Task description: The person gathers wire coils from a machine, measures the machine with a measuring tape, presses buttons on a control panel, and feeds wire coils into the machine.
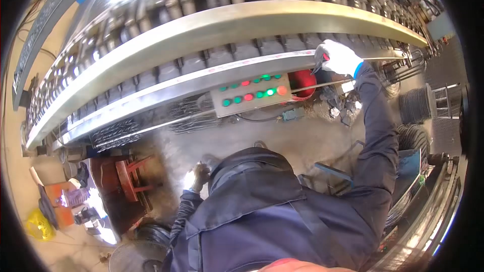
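My right hand (339, 58), in a white glove with dark fingertips, reaches out to a long metal rail (201, 79). Its fingers are bent down at the rail's edge, with a small red spot showing among them; what they hold, if anything, I cannot make out. A pale strip with red marks (247, 62) runs along the rail up to these fingers. Just below hangs a control box (250, 95) with green and red buttons, some lit. Low beside my body, my gloved left hand (196, 177) hangs away from the machine, its fingers too unclear to read.
A broad curved metal bar (242, 17) crosses the machine above the rail. Behind the control box is a round red part (303, 84). A red stool (132, 177) and a fan (138, 257) stand at left; wire spools (416, 106) stand at right.
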Demonstrator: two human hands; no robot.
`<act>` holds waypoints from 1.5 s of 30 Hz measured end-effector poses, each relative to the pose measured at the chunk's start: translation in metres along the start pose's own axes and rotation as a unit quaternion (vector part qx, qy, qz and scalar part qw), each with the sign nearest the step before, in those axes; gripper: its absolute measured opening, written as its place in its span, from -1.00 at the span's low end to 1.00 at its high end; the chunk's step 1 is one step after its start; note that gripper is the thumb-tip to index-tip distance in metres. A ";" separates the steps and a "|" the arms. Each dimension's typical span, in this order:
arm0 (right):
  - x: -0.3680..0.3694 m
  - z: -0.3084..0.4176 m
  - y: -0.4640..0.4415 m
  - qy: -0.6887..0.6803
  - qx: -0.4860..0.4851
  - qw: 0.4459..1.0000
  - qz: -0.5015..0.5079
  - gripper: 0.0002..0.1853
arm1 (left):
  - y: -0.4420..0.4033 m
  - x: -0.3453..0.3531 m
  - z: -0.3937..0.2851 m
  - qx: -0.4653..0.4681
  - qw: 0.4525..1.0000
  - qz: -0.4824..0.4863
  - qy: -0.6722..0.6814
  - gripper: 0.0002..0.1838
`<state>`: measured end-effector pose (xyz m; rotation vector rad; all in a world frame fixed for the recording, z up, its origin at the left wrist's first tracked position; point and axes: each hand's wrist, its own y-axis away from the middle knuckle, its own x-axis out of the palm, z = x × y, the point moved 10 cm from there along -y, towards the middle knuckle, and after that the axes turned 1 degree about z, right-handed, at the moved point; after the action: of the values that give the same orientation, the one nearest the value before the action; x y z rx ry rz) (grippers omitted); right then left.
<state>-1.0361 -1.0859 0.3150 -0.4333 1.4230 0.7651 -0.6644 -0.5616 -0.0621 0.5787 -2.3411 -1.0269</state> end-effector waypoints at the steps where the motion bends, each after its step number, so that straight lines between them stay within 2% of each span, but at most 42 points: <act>1: -0.006 -0.021 0.011 0.015 0.021 1.000 -0.009 -0.64 | -0.001 0.017 0.005 -0.002 1.000 0.003 -0.002 -0.58; 5: -0.009 -0.095 0.032 0.025 0.046 0.998 0.020 -0.67 | 0.004 0.082 0.013 -0.001 0.999 -0.016 -0.031 -0.58; 7: -0.011 -0.122 0.040 0.070 0.044 0.997 -0.009 -0.67 | 0.012 0.105 0.014 0.004 0.998 -0.037 -0.055 -0.55; 9: -0.012 -0.141 0.045 0.076 0.043 0.996 -0.018 -0.65 | 0.022 0.122 0.014 -0.005 0.994 -0.052 -0.094 -0.55; 11: -0.015 -0.152 0.050 0.090 0.046 0.994 -0.039 -0.61 | 0.028 0.136 0.017 -0.007 0.997 -0.046 -0.065 -0.55; 13: -0.017 -0.160 0.052 0.093 0.068 0.993 -0.014 -0.60 | 0.034 0.130 0.027 -0.019 0.995 -0.062 -0.073 -0.58; 14: -0.015 -0.163 0.052 0.095 0.073 0.993 -0.007 -0.59 | 0.026 0.119 0.040 -0.024 0.998 -0.025 -0.045 -0.59; 15: -0.015 -0.166 0.051 0.098 0.075 0.992 -0.001 -0.59 | 0.025 0.110 0.047 -0.023 0.998 -0.026 -0.047 -0.59; 17: -0.018 -0.165 0.051 0.092 0.082 0.992 -0.009 -0.61 | 0.025 0.106 0.054 -0.034 0.999 -0.020 0.031 -0.61; 19: -0.014 -0.167 0.050 0.069 0.082 0.994 0.012 -0.63 | 0.029 0.104 0.055 -0.043 0.998 -0.028 0.033 -0.64; 21: -0.015 -0.168 0.049 0.078 0.085 0.993 0.010 -0.63 | 0.023 0.106 0.070 -0.077 0.988 0.059 0.118 -0.65; 22: -0.016 -0.169 0.050 0.088 0.087 0.992 0.009 -0.63 | 0.021 0.103 0.077 -0.076 0.986 0.055 0.140 -0.68; 23: -0.016 -0.172 0.050 0.087 0.090 0.992 0.009 -0.63 | 0.026 0.114 0.074 -0.077 0.986 0.057 0.137 -0.68; 25: -0.012 -0.181 0.048 0.095 0.096 0.991 0.017 -0.64 | 0.051 0.135 0.048 -0.049 0.998 -0.049 -0.001 -0.71; 30: -0.012 -0.191 0.045 0.104 0.098 0.989 0.027 -0.61 | 0.061 0.149 0.046 -0.041 0.992 -0.109 -0.049 -0.72; 32: -0.011 -0.191 0.045 0.102 0.111 0.987 0.055 -0.46 | 0.060 0.152 0.047 -0.044 0.993 -0.101 -0.049 -0.72; 34: -0.008 -0.194 0.042 0.099 0.111 0.987 0.052 -0.47 | 0.059 0.151 0.048 -0.049 0.993 -0.092 -0.052 -0.72; 36: -0.008 -0.194 0.042 0.103 0.115 0.987 0.054 -0.47 | 0.055 0.159 0.046 -0.057 0.996 -0.035 -0.052 -0.70; 37: -0.008 -0.194 0.041 0.103 0.116 0.986 0.058 -0.48 | 0.055 0.160 0.048 -0.058 0.996 -0.035 -0.057 -0.70; 39: -0.005 -0.198 0.041 0.099 0.105 0.989 0.019 -0.52 | 0.066 0.166 0.035 -0.044 0.985 -0.120 -0.118 -0.71; 40: -0.004 -0.200 0.043 0.097 0.108 0.989 0.018 -0.52 | 0.053 0.152 0.047 -0.052 0.989 -0.102 -0.097 -0.71; 45: -0.003 -0.202 0.043 0.097 0.085 0.992 -0.004 -0.60 | 0.060 0.180 0.030 -0.050 0.989 -0.092 -0.109 -0.72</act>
<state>-1.2100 -1.1953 0.2995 -0.3880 1.6542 0.6009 -0.8330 -0.6094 0.0173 0.6850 -2.4399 -1.3442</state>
